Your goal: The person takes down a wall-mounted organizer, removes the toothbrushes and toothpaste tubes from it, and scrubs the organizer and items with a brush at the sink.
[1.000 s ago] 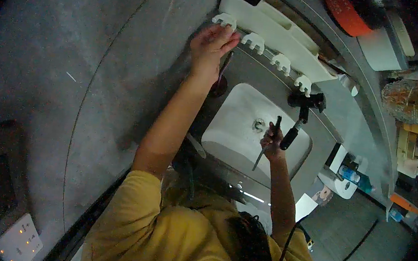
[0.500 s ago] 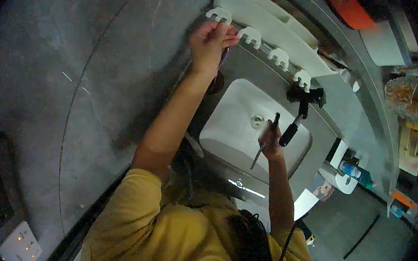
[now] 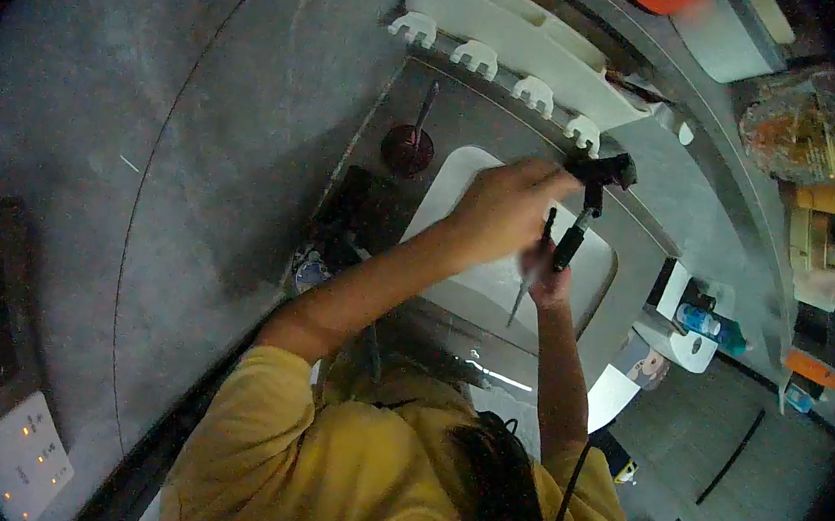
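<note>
My left hand (image 3: 511, 207) is over the far side of the white sink (image 3: 468, 306), its fingers stretched toward the black faucet (image 3: 598, 182). The fingertips overlap the faucet base; whether they touch it I cannot tell. Lower and to the right, my right hand (image 3: 548, 278) is closed around a slim utensil (image 3: 519, 302) with a dark upper end and a thin grey lower part. It is held slanted over the basin beside the spout; its exact kind is unclear. My left hand hides the drain.
A dark reddish cup (image 3: 407, 151) with a long-handled tool stands left of the sink. White hooks (image 3: 475, 57) line the wall under a pale rack (image 3: 521, 24). A paper roll (image 3: 690, 349) and bottles are at the right. A panel with lights (image 3: 26, 459) is at the lower left.
My left hand has moved from the hooks, down and right to the faucet, uncovering the cup. My right hand still grips the slim utensil over the sink. The view has shifted slightly.
</note>
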{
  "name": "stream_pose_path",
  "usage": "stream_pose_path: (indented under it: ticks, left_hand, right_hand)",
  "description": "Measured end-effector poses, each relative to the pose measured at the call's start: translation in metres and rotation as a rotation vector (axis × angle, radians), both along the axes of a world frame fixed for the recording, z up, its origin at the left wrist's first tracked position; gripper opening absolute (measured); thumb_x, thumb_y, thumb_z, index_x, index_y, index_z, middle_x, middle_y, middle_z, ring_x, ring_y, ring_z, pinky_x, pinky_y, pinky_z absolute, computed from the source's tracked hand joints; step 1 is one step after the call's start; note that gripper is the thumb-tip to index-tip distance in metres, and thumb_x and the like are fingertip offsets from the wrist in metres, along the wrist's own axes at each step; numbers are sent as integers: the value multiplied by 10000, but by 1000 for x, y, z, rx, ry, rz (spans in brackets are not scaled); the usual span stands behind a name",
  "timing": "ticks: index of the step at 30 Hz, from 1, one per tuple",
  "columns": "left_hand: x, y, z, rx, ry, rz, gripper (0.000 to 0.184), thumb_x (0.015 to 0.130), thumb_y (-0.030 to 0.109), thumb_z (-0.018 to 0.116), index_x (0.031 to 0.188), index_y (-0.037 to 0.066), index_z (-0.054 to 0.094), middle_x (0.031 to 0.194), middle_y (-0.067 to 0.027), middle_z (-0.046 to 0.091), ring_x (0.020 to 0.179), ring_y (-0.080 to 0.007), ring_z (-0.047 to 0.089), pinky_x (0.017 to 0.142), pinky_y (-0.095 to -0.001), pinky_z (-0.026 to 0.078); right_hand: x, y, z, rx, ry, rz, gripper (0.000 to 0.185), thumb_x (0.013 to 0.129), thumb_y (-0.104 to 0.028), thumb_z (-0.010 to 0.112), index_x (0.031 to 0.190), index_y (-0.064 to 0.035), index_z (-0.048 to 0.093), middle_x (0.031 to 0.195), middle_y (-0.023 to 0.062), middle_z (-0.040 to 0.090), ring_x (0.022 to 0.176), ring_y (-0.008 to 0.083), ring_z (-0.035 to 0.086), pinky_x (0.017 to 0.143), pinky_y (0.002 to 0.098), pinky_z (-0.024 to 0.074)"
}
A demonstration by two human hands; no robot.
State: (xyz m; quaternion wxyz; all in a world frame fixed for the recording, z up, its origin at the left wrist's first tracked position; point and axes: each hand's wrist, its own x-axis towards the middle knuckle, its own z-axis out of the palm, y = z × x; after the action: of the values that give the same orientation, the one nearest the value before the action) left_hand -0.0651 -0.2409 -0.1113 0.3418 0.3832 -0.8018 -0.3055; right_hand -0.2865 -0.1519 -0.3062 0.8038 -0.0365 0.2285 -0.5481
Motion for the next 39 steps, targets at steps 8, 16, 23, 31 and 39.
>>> stream_pose_path:
  ticks: [8, 16, 23, 31, 39]
  left_hand:
    - [-94, -9, -38, -519, -240, 107, 443, 780, 100, 460, 1192, -55, 418, 1242, -203, 428, 1161, -321, 413, 1004, -386, 306]
    - [-93, 1, -37, -477, -410, 163, 409, 796, 105, 447, 1172, -54, 432, 1238, -213, 443, 1083, -311, 495, 908, -371, 419]
    - [-36, 20, -33, 116, -243, 5, 428, 788, 86, 508, 1194, -14, 412, 933, -167, 601, 799, -226, 616, 667, -361, 513]
    - [2, -25, -51, 952, 1380, 108, 334, 841, 243, 519, 1097, 28, 520, 1070, -119, 569, 990, -252, 548, 875, -375, 429]
    - [8, -51, -25, 1255, 1724, 251, 395, 879, 376, 413, 1006, 30, 555, 1058, -112, 577, 1053, -266, 498, 948, -425, 365]
  right_hand:
    - [-42, 26, -5, 98, 187, 85, 433, 781, -300, 614, 1099, -47, 463, 889, 109, 569, 708, 162, 534, 562, 249, 484]
    - [-36, 42, 45, 98, 833, 407, 305, 827, -172, 513, 1111, -67, 474, 939, 93, 575, 675, 161, 560, 494, 239, 453]
    - [-112, 60, 145, -231, 1995, 828, 340, 818, -91, 542, 1154, -40, 528, 913, 127, 616, 589, 169, 569, 495, 265, 461]
    - [7, -18, 271, -789, 2384, 117, 400, 814, -73, 530, 1197, -188, 522, 1038, 168, 481, 833, 284, 577, 709, 342, 477]
    - [101, -96, 210, -1088, 2414, -351, 198, 757, -106, 642, 951, -145, 649, 959, 82, 484, 578, 194, 568, 492, 311, 460]
